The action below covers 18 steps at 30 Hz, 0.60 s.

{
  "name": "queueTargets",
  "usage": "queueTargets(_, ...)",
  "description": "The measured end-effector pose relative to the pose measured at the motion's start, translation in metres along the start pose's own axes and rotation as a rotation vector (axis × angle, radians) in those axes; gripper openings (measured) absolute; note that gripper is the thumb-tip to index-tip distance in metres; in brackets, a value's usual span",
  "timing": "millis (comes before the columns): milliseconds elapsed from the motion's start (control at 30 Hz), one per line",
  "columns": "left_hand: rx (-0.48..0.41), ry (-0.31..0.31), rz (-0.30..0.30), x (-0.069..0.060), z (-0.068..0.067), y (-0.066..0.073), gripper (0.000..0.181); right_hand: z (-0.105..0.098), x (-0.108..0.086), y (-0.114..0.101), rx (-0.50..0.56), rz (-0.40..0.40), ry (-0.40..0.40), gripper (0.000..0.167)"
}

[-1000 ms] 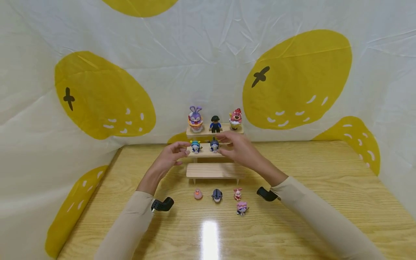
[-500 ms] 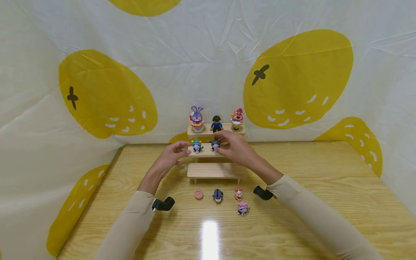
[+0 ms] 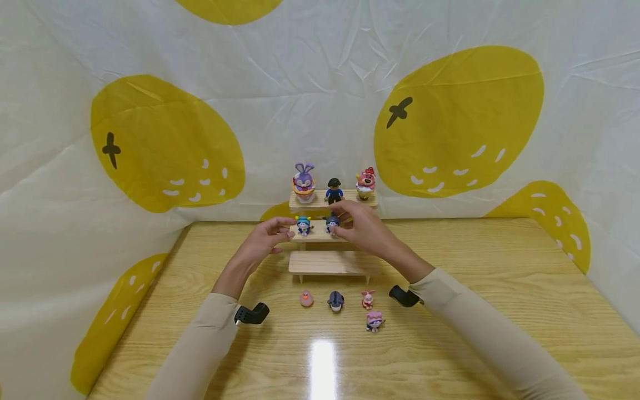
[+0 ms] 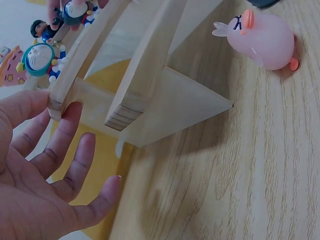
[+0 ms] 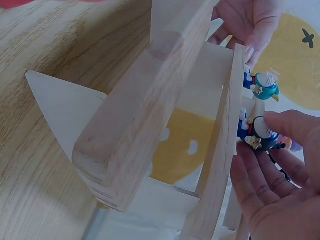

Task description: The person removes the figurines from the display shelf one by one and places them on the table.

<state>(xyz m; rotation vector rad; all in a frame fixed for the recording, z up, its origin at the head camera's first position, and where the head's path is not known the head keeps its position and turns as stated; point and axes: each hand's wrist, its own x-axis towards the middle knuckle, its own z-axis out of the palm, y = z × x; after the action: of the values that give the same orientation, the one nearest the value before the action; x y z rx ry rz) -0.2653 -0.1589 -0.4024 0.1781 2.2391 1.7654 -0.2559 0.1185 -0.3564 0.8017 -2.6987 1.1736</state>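
On the middle tier of a three-step wooden display stand (image 3: 315, 235), my right hand (image 3: 367, 226) pinches a small cat-like figurine with a dark cap (image 5: 261, 132) between thumb and fingers. The figurine stands upright, and the fingers partly cover it. To its left sits a similar figurine with a teal cap (image 3: 303, 225). My left hand (image 3: 259, 241) is at the tier's left end, its fingers spread and relaxed. In the left wrist view, the fingertips (image 4: 44, 101) touch the end of the board beside the teal-capped figurine, and the hand holds nothing.
The top tier bears a purple rabbit figure (image 3: 304, 183), a blue-and-black toy person (image 3: 334, 191) and a pink bear figure (image 3: 366, 183). Before the bottom tier (image 3: 330, 262) lie a pink duck (image 3: 306, 299), a grey-blue figure (image 3: 336, 301), a piglet (image 3: 368, 299) and a pink-capped figurine (image 3: 374, 321).
My right hand has shifted slightly left and closed in on the dark-capped figurine, covering more of its right side. The left hand stays at the stand's left end.
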Motion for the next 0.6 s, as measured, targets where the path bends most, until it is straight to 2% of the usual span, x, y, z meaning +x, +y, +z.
queueTargets(600, -0.001, -0.005, 0.000, 0.0002, 0.0004, -0.0003, 0.033, -0.0012, -0.0008, 0.0023, 0.071, 0.020, -0.023, 0.038)
